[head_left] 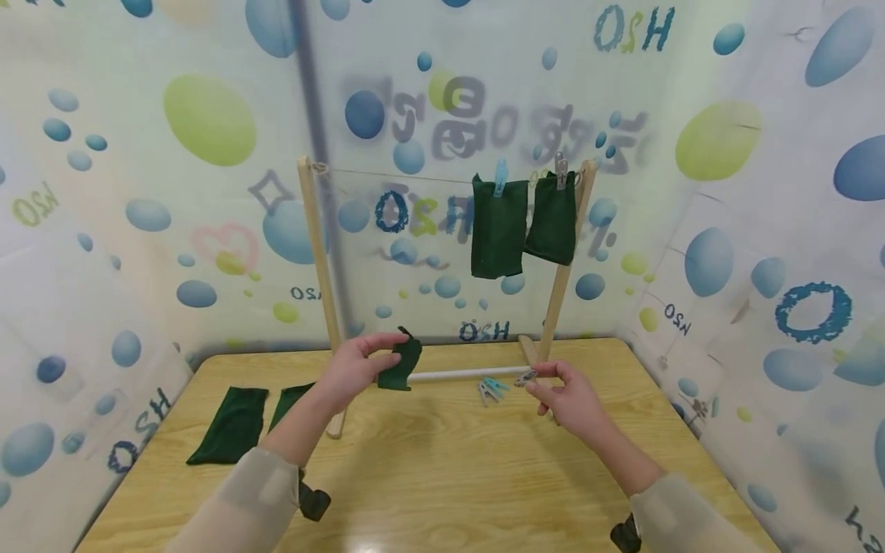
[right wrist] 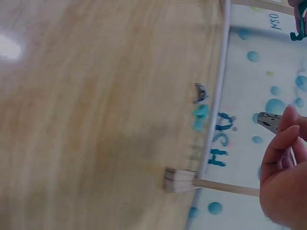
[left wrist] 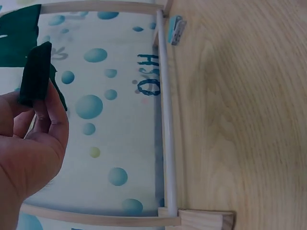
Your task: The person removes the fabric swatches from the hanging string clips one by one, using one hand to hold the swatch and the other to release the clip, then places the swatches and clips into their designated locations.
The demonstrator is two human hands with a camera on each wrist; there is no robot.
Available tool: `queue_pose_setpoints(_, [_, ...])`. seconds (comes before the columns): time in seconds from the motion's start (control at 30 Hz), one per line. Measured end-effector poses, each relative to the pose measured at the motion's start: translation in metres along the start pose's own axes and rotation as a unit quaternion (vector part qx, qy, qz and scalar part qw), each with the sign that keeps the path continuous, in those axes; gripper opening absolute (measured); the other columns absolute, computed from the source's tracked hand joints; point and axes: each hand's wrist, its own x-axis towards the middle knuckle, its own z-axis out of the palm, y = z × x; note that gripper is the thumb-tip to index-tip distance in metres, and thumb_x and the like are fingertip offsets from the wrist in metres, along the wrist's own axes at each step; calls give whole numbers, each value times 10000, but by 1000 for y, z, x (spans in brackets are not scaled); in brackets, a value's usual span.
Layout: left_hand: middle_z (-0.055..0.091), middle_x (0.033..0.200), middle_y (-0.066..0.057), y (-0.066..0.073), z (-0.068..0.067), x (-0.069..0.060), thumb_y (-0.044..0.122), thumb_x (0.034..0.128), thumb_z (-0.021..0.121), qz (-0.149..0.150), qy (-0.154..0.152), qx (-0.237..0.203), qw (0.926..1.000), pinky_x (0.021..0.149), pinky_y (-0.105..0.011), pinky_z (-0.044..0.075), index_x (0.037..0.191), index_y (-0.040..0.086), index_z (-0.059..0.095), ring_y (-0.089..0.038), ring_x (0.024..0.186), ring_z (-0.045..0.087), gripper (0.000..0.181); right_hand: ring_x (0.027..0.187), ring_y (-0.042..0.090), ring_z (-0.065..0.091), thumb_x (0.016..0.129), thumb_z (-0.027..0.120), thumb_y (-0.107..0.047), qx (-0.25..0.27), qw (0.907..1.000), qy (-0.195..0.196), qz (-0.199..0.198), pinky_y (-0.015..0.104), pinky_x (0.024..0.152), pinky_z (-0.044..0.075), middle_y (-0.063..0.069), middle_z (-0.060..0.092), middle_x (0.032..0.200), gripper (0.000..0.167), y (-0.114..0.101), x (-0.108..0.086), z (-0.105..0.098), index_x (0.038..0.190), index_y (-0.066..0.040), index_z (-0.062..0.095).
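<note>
My left hand (head_left: 356, 372) pinches a small dark green cloth (head_left: 399, 365) above the table, left of the rack's middle; the left wrist view shows the cloth (left wrist: 36, 74) between thumb and fingers. In my right hand (head_left: 574, 399) is a grey clothespin (head_left: 525, 378), held by thumb and fingertips near the rack's right post; the right wrist view shows this clothespin (right wrist: 269, 120) too. Two green cloths hang from the string (head_left: 415, 178) at its right part, one (head_left: 498, 230) under a blue clothespin (head_left: 501, 178), the other (head_left: 553, 223) under a grey clothespin (head_left: 561, 172).
On the table (head_left: 429, 468), a blue clothespin (head_left: 495, 385) and a grey one (head_left: 488, 393) lie near the white bar (head_left: 463, 374). Two green cloths (head_left: 231, 426) (head_left: 289, 401) lie at the left. Wooden posts (head_left: 320, 253) (head_left: 557, 307) stand at both ends of the bar.
</note>
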Motion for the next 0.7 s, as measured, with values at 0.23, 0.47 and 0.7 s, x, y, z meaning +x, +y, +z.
queue_pose_setpoints(0.23, [469,1699,-189,-31,2,-3,154,1118,644,-219,-48,-298,9993,802,-314,548,1600,156,588,-217,1080,661,486,702,166,681,1069,734,-188,-427,9986,-34,313,259,517,453,169,677,1343,407,32,-3,9,1424,-18,628])
queue_pose_setpoints(0.47, [452,1711,-196,-59,5,-7,128,1112,640,-492,57,-480,9976,733,-351,541,1593,154,594,-310,1264,601,484,700,175,673,1043,743,-113,-448,9974,151,540,250,501,433,178,694,1261,409,50,-6,16,1408,28,627])
queue_pose_setpoints(0.7, [422,1694,-276,-78,12,-12,94,1105,639,-611,-98,-457,9970,690,-324,573,1614,66,540,-326,1282,600,519,718,194,680,1041,744,-111,-618,9964,246,517,267,576,512,199,706,1175,359,62,-6,18,1339,52,629])
